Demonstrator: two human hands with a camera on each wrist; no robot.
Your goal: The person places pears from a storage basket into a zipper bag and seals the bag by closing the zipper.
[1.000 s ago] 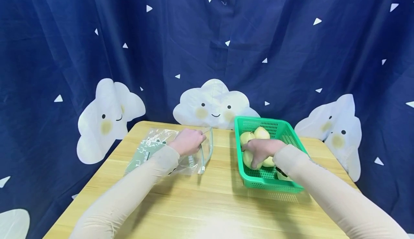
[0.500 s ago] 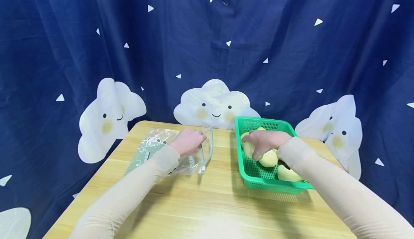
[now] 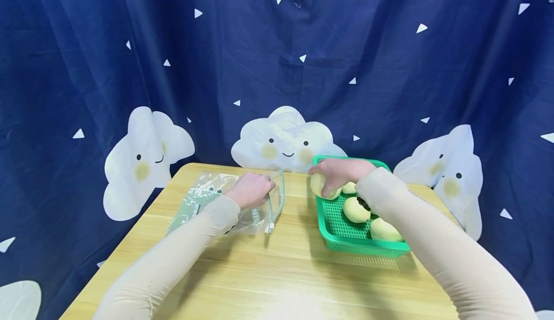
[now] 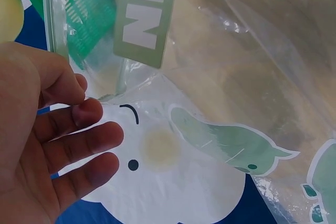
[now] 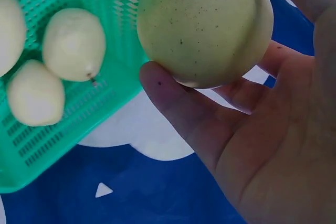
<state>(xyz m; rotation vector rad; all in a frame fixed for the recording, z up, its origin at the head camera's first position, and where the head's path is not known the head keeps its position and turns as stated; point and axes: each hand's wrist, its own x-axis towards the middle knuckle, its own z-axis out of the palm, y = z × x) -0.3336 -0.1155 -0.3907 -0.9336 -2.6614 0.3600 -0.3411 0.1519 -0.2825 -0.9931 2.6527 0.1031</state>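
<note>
My left hand (image 3: 252, 190) pinches the mouth edge of a clear zip bag (image 3: 196, 207) with green print, lying on the left of the table. In the left wrist view, thumb and forefinger meet at the bag's edge (image 4: 50, 9), while the other fingers (image 4: 86, 140) are spread away from it. My right hand (image 3: 344, 172) grips a pale yellow, brown-speckled pear (image 5: 202, 27), raised over the far left corner of the green basket (image 3: 368, 247). Fingers and thumb curve around its sides. Several more pears (image 3: 357, 210) lie inside the basket, partly covered by the right arm.
A wooden table (image 3: 277, 272) carries the bag and basket. A dark blue curtain (image 3: 259, 36) with white clouds hangs right behind the table's far edge. The bag's zip slider (image 3: 271, 226) points toward the near side.
My right hand has taken a pear up from among the others and moved it up and left to the basket's far left rim. The left hand and bag have stayed in place.
</note>
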